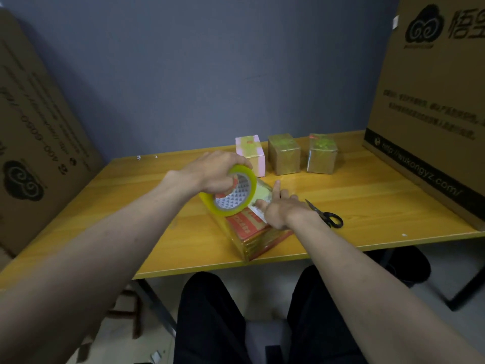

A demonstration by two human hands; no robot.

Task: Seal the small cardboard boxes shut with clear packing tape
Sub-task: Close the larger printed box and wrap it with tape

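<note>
Red flat box [252, 227] under yellowish tape roll [231, 195]; three small boxes [284, 154] behind

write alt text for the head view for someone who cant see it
A person's left hand grips a roll of clear tape over a red-printed box on a yellow table, while the right hand presses flat on the box. Scissors lie right; three small boxes stand behind.

Both our bare forearms reach forward from the lower corners. Our left hand [214, 170], raised, back up, fingers curled through and over the tape roll [231, 191], gripping it. Our right hand [279, 208], lower, palm down, fingers straight, index extended forward, pressing flat on the box [252, 232].
</note>
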